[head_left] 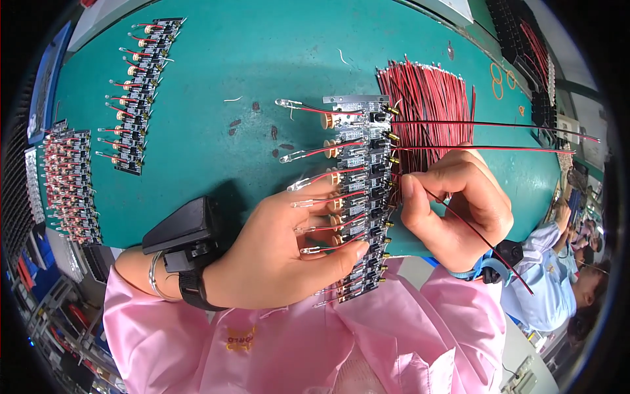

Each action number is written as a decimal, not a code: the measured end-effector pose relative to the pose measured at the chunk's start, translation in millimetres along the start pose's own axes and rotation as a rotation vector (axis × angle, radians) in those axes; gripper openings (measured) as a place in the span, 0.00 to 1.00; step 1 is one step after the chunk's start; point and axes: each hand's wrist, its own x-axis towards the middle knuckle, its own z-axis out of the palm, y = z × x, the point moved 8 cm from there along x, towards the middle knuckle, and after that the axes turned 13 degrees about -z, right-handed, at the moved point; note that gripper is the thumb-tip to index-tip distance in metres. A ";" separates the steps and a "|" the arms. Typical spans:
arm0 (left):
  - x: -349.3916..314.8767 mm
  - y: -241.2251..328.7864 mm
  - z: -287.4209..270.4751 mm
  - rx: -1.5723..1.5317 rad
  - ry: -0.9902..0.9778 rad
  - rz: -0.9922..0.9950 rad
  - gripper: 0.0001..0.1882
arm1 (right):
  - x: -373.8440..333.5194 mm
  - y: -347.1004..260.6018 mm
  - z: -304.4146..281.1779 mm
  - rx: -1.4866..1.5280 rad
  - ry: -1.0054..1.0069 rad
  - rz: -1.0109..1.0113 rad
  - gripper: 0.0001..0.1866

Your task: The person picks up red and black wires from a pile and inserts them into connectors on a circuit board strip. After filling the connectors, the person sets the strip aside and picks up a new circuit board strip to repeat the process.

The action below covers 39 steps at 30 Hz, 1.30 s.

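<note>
A long strip of small circuit boards [361, 197] lies over the near edge of the green table [262, 65], and everything else is placed from it. The left hand [282, 253] lies flat on the strip's left side, its fingers [341, 253] stretched out and pressing down on the clear lamps and red leads that stick out there, with the thumb against the strip's lower part. A black device is strapped to that wrist [187, 240]. The right hand [459, 207] sits just right of the strip, its fingers curled and pinching a red-and-black wire [485, 246] whose end meets the strip's right edge; the wire trails down past the wrist. Behind that hand, right of the strip's far end, lies a bundle of red-and-black wires [426, 98]. Two more wires run from the strip far to the right. Well to the left of the strip lie two other board strips [141, 92], [69, 184]
</note>
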 end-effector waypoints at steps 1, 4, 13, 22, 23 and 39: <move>-0.2 -0.4 -0.3 -0.001 0.007 0.001 0.22 | 0.1 -0.1 0.3 0.000 0.000 0.000 0.08; 0.0 -0.4 -0.3 -0.003 0.018 0.001 0.22 | 0.4 -0.7 2.4 -0.013 -0.016 -0.003 0.08; 3.9 0.8 -1.5 0.003 0.005 -0.011 0.19 | -7.7 20.3 -0.8 0.084 -0.010 0.410 0.05; 6.4 -4.4 -14.5 -0.189 0.059 -0.095 0.17 | -6.2 52.1 -32.5 0.125 0.196 0.395 0.03; 6.5 -3.5 -15.7 -0.209 0.073 -0.090 0.17 | -2.1 45.9 -30.0 -0.067 0.094 0.299 0.03; 3.5 2.3 -12.6 -0.210 0.052 -0.083 0.17 | -14.6 51.2 -12.9 -0.087 -0.120 0.528 0.04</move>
